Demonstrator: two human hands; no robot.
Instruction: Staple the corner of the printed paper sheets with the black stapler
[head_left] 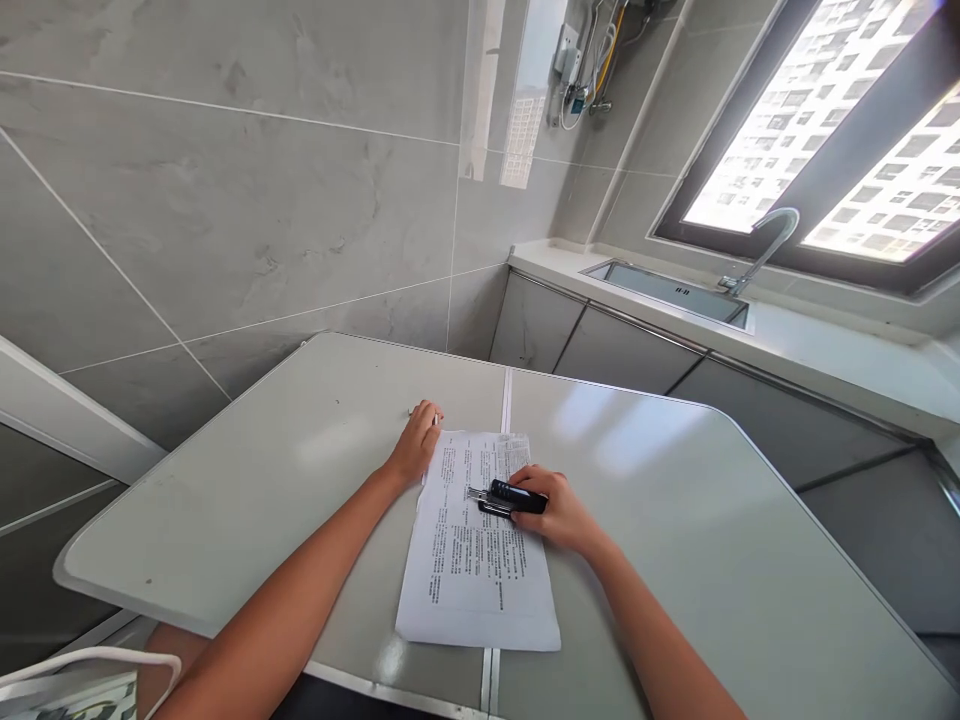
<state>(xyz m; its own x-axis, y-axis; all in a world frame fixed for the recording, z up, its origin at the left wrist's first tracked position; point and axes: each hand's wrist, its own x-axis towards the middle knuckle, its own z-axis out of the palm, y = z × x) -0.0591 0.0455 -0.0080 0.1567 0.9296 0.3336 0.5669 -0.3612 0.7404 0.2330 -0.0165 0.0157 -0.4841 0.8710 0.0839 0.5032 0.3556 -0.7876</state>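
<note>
At the middle of the pale grey table (660, 520), a white printed paper sheet (472, 570) is laid lengthwise, near edge close to the table's near rim. The far-left corner of it is pressed down by the left hand (417, 447), fingers curled; whether that corner is pinched or only held flat cannot be told. Over on the right side of the sheet, a black-and-metal stapler (511, 497) is gripped tight in the right hand (561, 512), its metal front pointed left and lying on the print. The hands are kept well apart. Judged from this, the steadying-and-lining-up stage is in hand; a clean press would call for the paper's edge to be fed squarely into the stapler's mouth. Dense lines of black text are seen on the sheet — too small to be read. No brand is made out.
</note>
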